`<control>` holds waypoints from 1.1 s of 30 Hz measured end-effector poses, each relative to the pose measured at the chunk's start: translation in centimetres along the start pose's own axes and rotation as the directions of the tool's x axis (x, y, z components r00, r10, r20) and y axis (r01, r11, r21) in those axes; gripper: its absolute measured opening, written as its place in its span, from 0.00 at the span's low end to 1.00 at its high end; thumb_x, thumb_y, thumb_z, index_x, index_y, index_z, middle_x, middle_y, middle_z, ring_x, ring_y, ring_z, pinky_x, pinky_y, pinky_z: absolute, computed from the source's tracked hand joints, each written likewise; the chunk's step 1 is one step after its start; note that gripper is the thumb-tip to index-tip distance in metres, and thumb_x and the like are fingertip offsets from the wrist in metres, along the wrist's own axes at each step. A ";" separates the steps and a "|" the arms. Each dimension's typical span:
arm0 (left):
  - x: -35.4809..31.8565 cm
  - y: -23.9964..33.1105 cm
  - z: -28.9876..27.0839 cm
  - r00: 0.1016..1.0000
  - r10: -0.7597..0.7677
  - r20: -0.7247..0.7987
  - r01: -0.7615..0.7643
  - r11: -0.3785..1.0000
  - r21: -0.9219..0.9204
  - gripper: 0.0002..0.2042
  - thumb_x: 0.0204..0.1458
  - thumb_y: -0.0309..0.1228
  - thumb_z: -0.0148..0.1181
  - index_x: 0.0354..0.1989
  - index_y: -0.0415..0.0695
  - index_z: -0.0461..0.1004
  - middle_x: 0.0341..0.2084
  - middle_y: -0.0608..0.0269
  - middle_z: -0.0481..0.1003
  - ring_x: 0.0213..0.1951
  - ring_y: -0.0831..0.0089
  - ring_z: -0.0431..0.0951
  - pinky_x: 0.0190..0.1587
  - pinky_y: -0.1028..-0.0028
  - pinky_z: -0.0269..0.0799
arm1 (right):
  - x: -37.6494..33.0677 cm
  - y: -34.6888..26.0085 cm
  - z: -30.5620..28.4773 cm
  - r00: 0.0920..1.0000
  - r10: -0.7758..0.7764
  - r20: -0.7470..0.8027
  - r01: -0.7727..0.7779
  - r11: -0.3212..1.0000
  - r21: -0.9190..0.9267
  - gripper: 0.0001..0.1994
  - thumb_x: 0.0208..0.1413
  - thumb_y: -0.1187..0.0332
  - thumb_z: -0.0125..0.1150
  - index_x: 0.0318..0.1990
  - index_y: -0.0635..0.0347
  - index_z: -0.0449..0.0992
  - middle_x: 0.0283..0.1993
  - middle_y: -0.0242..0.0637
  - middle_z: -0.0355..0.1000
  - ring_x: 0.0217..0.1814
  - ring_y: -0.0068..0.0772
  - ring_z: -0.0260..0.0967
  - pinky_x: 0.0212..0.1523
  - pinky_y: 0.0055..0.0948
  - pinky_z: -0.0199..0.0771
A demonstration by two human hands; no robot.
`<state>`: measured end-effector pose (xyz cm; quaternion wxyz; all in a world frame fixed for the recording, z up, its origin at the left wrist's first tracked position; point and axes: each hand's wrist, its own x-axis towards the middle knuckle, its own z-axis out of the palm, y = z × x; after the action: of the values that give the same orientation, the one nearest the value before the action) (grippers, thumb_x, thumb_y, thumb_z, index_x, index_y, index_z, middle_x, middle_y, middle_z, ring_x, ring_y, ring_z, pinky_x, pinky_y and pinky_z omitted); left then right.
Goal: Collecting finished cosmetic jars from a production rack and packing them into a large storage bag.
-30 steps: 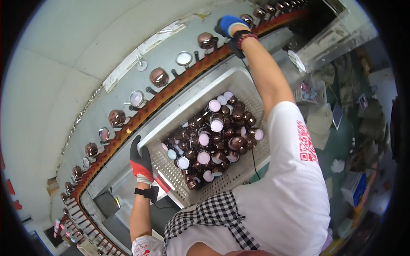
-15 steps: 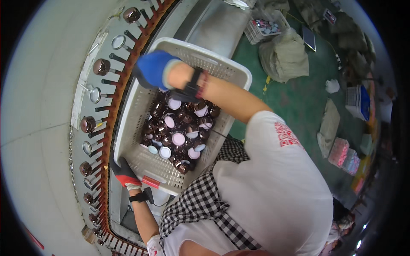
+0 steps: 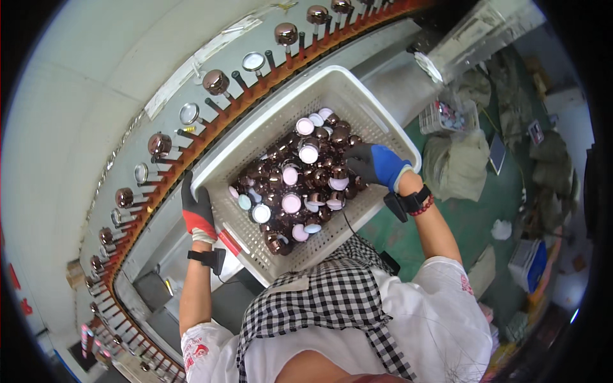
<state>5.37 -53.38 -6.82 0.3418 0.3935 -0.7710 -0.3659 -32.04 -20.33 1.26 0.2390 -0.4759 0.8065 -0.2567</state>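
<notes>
A white plastic basket (image 3: pixel 377 121) sits tilted in front of me, holding a pile of shiny dark-brown round caps (image 3: pixel 290 175), several with pale pink, white or bluish faces. My left hand (image 3: pixel 199 207), in a red and dark-grey glove, is closed on the basket's left corner rim. Inside the basket, at the right side of the pile, is my right hand (image 3: pixel 380 165) in a blue and dark glove. Its dark fingers point left over the caps and blend into them, so whether they hold one is hidden.
Beyond the basket curves a conveyor rail (image 3: pixel 255 96) of upright rods, some carrying brown caps or silvery round pieces. Behind it stands a pale wall (image 3: pixel 83 83). At right on the green floor are a crate of small parts (image 3: pixel 440 118), a beige sack (image 3: pixel 456 166) and a blue-and-white crate (image 3: pixel 531 265).
My right hand has come back from the rail side into the basket's right part. The view has turned, and rail and basket appear shifted. My left hand stays on the rim.
</notes>
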 end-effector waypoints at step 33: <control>-22.1 13.6 -1.0 0.923 -0.384 0.018 0.385 0.922 -0.046 0.34 0.58 0.33 0.72 0.74 0.43 0.71 0.69 0.58 0.75 0.69 0.70 0.72 0.73 0.65 0.66 | 23.4 -9.7 -6.0 0.524 -0.742 0.418 0.569 -0.060 -0.820 0.12 0.67 0.68 0.56 0.49 0.64 0.81 0.46 0.51 0.81 0.48 0.54 0.80 0.48 0.48 0.77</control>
<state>11.48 -29.01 -0.29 0.2693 0.5270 -0.6713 -0.4462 -39.66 -44.09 8.66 -0.2846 -0.8227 0.4790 0.1129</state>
